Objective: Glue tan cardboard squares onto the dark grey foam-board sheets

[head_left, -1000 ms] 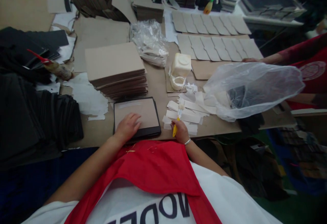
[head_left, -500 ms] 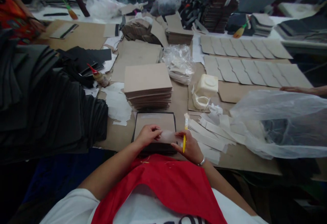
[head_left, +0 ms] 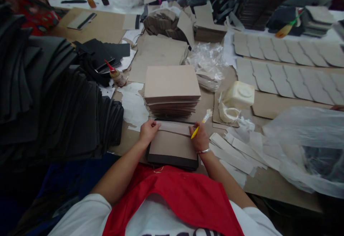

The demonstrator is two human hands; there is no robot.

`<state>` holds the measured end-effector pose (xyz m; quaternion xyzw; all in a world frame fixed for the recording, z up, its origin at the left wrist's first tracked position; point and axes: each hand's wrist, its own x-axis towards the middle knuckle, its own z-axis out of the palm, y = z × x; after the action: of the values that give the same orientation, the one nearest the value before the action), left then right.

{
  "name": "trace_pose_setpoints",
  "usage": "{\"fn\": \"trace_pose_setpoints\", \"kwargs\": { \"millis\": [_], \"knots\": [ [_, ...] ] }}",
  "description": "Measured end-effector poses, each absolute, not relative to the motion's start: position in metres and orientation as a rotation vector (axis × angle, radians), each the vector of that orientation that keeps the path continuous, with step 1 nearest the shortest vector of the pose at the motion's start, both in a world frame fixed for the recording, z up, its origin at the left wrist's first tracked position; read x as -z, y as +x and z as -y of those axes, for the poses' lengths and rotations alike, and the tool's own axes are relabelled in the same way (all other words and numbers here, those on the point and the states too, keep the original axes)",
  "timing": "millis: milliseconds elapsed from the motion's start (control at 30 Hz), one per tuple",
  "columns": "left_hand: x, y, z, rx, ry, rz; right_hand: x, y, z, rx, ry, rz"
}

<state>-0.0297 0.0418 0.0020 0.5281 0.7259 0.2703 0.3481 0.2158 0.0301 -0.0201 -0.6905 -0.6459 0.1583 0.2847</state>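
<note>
A black-edged cardboard panel (head_left: pixel 172 149) lies flat in front of me. Across its far edge rests a pale paper strip (head_left: pixel 174 127). My left hand (head_left: pixel 148 131) pinches the strip's left end, fingers closed. My right hand (head_left: pixel 199 138) presses down the strip's right end while gripping a yellow-handled brush (head_left: pixel 201 123), bristles pointing up and to the right. Just beyond the panel stands a stack of cardboard sheets (head_left: pixel 172 90).
More pale strips (head_left: pixel 236 151) lie to the right, by a large clear plastic bag (head_left: pixel 306 146). A cream glue tub (head_left: pixel 238 96) sits behind them. Black material (head_left: pixel 53 103) is piled high at left, with a red-tipped glue bottle (head_left: pixel 115 74). Shaped cardboard pieces (head_left: pixel 285 64) cover the far right.
Both hands moved the strip from near my body out to the panel's far edge and laid it down. The camera view shifted left and closer.
</note>
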Motion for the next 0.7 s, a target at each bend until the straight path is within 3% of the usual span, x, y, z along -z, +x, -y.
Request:
{"fn": "trace_pose_setpoints", "kwargs": {
  "millis": [200,700],
  "knots": [
    [0.01,-0.031,-0.053,-0.571,1.452,-1.987,0.035,0.215,-0.043,-0.347,-1.878,1.731],
    [0.027,-0.037,-0.059,-0.663,1.293,-1.947,0.046,0.215,-0.05,-0.226,-1.856,1.756]
  ]
}}
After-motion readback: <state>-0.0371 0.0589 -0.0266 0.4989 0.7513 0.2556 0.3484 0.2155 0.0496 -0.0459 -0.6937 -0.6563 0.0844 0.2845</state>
